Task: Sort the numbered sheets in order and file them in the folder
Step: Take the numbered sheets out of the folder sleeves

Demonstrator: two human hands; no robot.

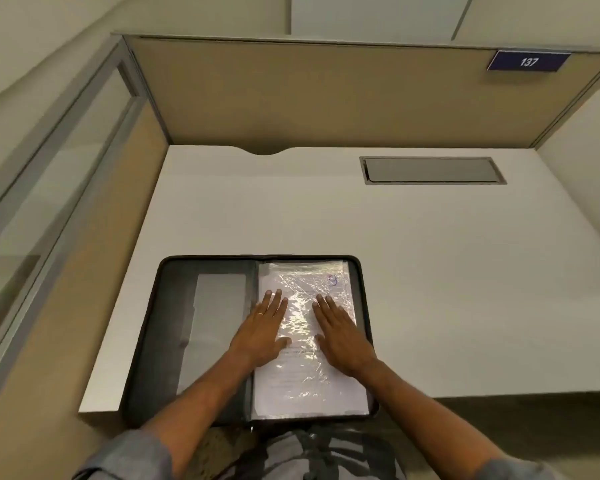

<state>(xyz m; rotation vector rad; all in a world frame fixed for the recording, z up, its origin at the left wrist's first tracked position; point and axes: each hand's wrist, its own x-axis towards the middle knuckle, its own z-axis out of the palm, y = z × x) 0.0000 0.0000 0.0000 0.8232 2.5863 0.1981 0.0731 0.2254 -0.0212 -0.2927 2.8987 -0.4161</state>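
White desk [430,271], open folder [174,323], sleeved sheets [309,375]

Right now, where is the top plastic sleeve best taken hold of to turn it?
Probably the free right edge of the sleeve, pinched from the right by the right hand. It lies flat and looks bound at the spine of the folder on its left, so only that edge should lift.

We wear a grey-blue fabric left sleeve [129,455] and a matching right sleeve [520,469], both ending near our elbows, forearms bare. A thin pale ring [261,312] circles one finger of our left hand [262,330]. Grey-and-dark patterned cloth [326,452] covers our lap.
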